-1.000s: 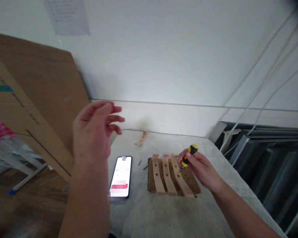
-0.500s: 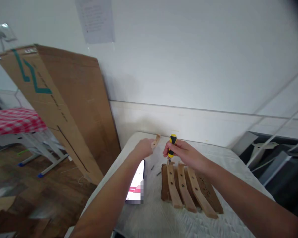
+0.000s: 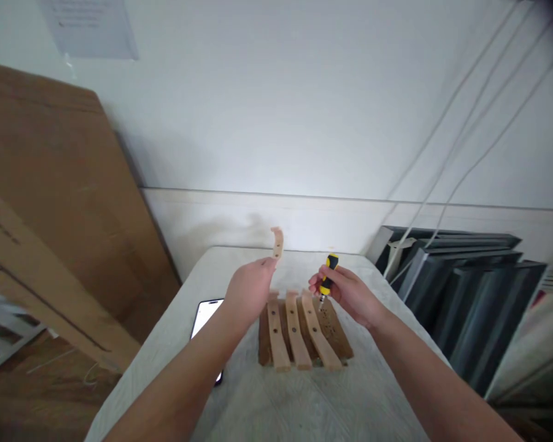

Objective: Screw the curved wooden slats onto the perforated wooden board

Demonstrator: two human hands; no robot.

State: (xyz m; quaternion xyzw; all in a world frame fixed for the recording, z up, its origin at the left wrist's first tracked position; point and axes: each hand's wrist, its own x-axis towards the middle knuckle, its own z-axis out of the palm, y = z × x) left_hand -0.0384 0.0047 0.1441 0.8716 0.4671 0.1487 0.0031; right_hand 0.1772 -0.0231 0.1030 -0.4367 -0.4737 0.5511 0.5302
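My left hand point(image 3: 251, 287) is closed around the lower end of a curved wooden piece point(image 3: 278, 243) with holes, raised beyond the board. A yellow and black screwdriver point(image 3: 330, 274) is gripped in my right hand point(image 3: 350, 291), its tip pointing down over the board's right side. Below both hands lies a brown wooden board point(image 3: 336, 328), its right part dotted with small holes. Three similar curved wooden pieces point(image 3: 297, 331) rest side by side across it, each with dark spots along its length. Whether the screwdriver tip touches the board I cannot tell.
A phone with a lit screen point(image 3: 205, 312) lies left of the board, partly behind my left forearm. The covered table point(image 3: 249, 399) meets a white wall. A tall cardboard box point(image 3: 64, 202) stands at left; dark panels point(image 3: 465, 301) lean at right, with white cables point(image 3: 461, 135) above.
My view has turned to the right. My left hand has lifted the wooden piece and brought it nearer the board. The screwdriver has shifted from the board's left side to its right side.
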